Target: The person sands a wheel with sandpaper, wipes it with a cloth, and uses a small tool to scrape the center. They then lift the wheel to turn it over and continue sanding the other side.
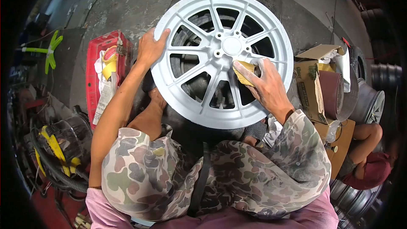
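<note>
A light grey-white alloy wheel rim (232, 46) lies face up in front of my knees, on what looks like a dark tyre seen through its spokes. My left hand (151, 47) grips its outer edge at the left, thumb on top and the other fingers partly hidden. Near the hub, my right hand (271, 87), dusty with white powder, presses a folded piece of yellow sandpaper (244, 74) against the base of the spokes. The fingers of that hand are closed around the sandpaper.
At left stands a red crate (98, 46) with tape and newspaper, beyond it a green fan-shaped thing (51, 51) and a vacuum cleaner (59, 148). A cardboard box (306, 80) with a brown abrasive roll (333, 95) sits right. Another person (369, 161) is farther right, near more wheels.
</note>
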`<action>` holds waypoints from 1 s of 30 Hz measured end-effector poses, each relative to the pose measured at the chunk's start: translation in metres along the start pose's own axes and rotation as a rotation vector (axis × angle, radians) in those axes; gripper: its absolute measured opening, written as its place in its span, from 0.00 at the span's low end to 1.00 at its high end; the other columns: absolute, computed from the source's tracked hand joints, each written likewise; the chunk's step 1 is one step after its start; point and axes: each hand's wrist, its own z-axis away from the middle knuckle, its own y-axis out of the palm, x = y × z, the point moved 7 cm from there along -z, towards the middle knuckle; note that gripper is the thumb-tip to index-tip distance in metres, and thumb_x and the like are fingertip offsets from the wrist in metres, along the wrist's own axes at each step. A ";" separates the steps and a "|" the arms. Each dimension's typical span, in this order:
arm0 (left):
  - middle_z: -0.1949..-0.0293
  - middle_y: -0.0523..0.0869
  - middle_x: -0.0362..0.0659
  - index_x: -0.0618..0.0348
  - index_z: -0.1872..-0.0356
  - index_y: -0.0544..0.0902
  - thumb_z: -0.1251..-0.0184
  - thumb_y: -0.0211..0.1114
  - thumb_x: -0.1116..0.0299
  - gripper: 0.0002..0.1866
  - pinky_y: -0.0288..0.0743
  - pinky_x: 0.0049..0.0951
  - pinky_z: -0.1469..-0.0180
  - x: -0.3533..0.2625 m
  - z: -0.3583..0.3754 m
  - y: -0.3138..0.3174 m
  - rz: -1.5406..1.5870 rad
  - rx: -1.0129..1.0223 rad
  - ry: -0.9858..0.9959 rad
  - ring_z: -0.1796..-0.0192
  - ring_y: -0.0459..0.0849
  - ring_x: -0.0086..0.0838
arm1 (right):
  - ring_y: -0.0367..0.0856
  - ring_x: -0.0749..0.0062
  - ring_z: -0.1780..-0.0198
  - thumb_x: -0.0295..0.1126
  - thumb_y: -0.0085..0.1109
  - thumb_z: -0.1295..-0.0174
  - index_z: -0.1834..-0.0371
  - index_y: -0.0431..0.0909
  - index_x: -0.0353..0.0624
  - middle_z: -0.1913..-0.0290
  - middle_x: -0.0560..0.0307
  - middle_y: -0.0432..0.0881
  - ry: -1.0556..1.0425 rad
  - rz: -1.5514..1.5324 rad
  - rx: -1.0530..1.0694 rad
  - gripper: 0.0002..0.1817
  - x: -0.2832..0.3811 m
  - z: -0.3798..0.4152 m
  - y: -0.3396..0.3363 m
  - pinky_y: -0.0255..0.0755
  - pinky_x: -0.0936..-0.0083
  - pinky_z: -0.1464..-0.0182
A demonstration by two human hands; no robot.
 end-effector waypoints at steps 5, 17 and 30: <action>0.54 0.92 0.62 0.63 0.44 0.88 0.28 0.67 0.42 0.31 0.81 0.46 0.44 0.001 0.000 0.002 0.038 0.003 0.006 0.49 0.91 0.55 | 0.74 0.53 0.51 0.25 0.75 0.44 0.21 0.75 0.68 0.50 0.50 0.73 -0.034 -0.040 -0.101 0.44 0.004 -0.008 0.006 0.73 0.59 0.47; 0.55 0.92 0.62 0.64 0.42 0.88 0.27 0.67 0.43 0.31 0.81 0.46 0.44 0.002 0.000 0.001 0.042 0.011 0.009 0.50 0.92 0.53 | 0.73 0.55 0.50 0.29 0.73 0.40 0.22 0.75 0.67 0.54 0.52 0.69 -0.025 -0.023 -0.040 0.40 0.000 -0.008 0.004 0.71 0.57 0.46; 0.46 0.87 0.59 0.65 0.32 0.79 0.25 0.67 0.57 0.27 0.76 0.49 0.33 -0.171 0.082 -0.057 -0.451 0.270 0.602 0.38 0.83 0.56 | 0.72 0.51 0.50 0.25 0.72 0.43 0.25 0.80 0.67 0.54 0.49 0.70 -0.004 0.008 0.022 0.39 -0.003 -0.002 -0.004 0.69 0.59 0.49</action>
